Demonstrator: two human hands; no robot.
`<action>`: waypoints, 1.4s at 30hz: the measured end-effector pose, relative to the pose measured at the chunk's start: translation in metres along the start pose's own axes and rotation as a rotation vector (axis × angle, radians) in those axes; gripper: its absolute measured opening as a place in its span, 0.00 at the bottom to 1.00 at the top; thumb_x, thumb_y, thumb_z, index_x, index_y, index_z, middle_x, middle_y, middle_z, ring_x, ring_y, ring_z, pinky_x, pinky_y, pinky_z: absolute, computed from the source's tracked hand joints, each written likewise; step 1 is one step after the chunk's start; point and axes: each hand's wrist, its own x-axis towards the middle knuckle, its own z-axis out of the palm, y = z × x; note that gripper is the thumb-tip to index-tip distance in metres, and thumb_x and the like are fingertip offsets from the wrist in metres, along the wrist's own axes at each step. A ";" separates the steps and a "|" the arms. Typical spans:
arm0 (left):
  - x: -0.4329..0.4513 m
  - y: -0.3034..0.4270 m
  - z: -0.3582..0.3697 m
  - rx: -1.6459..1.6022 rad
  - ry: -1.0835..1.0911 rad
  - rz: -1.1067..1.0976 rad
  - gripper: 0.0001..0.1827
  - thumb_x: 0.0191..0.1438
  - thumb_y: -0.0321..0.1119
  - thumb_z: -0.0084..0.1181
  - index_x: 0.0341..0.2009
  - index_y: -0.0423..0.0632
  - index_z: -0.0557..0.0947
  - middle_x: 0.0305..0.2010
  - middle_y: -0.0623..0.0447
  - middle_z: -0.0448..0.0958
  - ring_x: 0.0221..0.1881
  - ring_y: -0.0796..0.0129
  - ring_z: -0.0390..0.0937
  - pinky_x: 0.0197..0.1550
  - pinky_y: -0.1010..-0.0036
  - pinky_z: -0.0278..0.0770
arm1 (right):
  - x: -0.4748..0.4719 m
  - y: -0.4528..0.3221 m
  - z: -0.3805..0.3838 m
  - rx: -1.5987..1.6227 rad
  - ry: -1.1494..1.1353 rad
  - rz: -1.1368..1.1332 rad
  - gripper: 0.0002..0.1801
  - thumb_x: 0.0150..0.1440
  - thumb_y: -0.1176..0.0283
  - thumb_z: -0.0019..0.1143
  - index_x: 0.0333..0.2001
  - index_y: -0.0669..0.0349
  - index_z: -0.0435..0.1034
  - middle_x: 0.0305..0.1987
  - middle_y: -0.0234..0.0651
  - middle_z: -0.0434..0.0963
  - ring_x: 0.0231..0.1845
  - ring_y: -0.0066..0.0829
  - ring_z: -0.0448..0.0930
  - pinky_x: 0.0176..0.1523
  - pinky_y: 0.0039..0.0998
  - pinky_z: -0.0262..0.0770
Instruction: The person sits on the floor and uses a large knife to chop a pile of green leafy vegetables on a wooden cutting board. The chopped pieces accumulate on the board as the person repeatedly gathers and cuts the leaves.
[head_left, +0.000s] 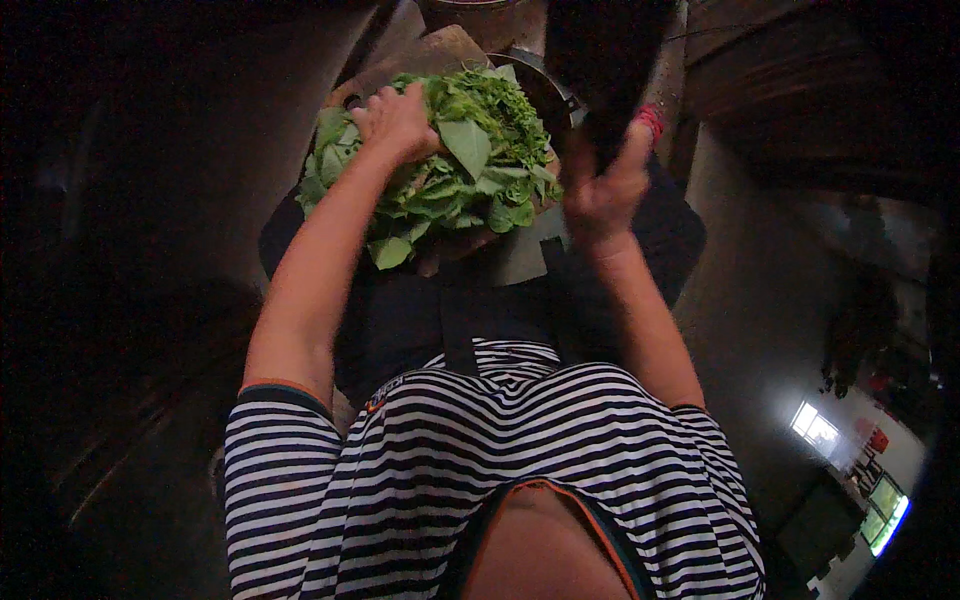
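A heap of green leaves lies before me, with broad leaves at the left and front and finer, cut-looking greens at the back right. Beneath it is a wooden board, visible at the far edge. My left hand presses down into the heap, its fingers curled over the leaves. To the right of the greens, apart from them, my right hand is blurred by motion. A red wrapped band shows at the far end of one blurred finger-like shape; whether that is a finger or something held is unclear.
Behind the heap at the right is the rim of a dark pan. A flat grey piece sticks out under the near leaves, above my dark-clothed lap. Dim floor spreads left. A bright window shows far right.
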 end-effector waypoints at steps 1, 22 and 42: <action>0.003 -0.004 0.004 -0.012 0.020 -0.037 0.47 0.31 0.47 0.67 0.60 0.62 0.62 0.51 0.46 0.66 0.54 0.53 0.64 0.53 0.54 0.57 | -0.025 0.015 0.010 0.039 0.010 0.072 0.19 0.50 0.71 0.56 0.46 0.63 0.63 0.33 0.52 0.71 0.34 0.51 0.72 0.36 0.44 0.69; -0.007 0.013 0.020 0.156 0.328 0.016 0.47 0.29 0.54 0.69 0.56 0.55 0.65 0.47 0.48 0.67 0.51 0.55 0.63 0.48 0.57 0.57 | -0.029 0.041 0.052 -0.046 -0.011 0.003 0.19 0.53 0.68 0.54 0.46 0.64 0.59 0.31 0.54 0.74 0.30 0.59 0.74 0.33 0.48 0.70; -0.014 0.015 0.014 0.128 0.311 0.032 0.44 0.30 0.49 0.69 0.55 0.55 0.66 0.46 0.48 0.68 0.50 0.56 0.64 0.49 0.58 0.57 | -0.005 0.018 0.058 -0.025 -0.151 0.193 0.20 0.53 0.68 0.55 0.44 0.63 0.58 0.27 0.54 0.74 0.29 0.55 0.76 0.29 0.46 0.70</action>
